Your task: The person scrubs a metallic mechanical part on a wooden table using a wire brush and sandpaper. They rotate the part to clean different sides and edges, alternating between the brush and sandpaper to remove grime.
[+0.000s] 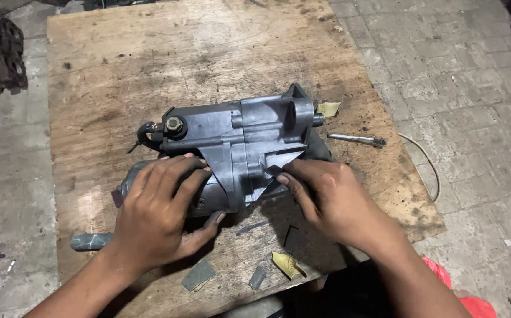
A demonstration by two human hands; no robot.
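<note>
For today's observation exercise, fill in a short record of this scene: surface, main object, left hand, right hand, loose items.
Surface: stained wooden board on a paved floor
Main object: grey metal motor lying on its side
Left hand: resting on the motor's round body
Right hand: fingertips pressing a small grey scrap against the motor housing
Loose items: metal rod, yellow scrap, grey scraps
</note>
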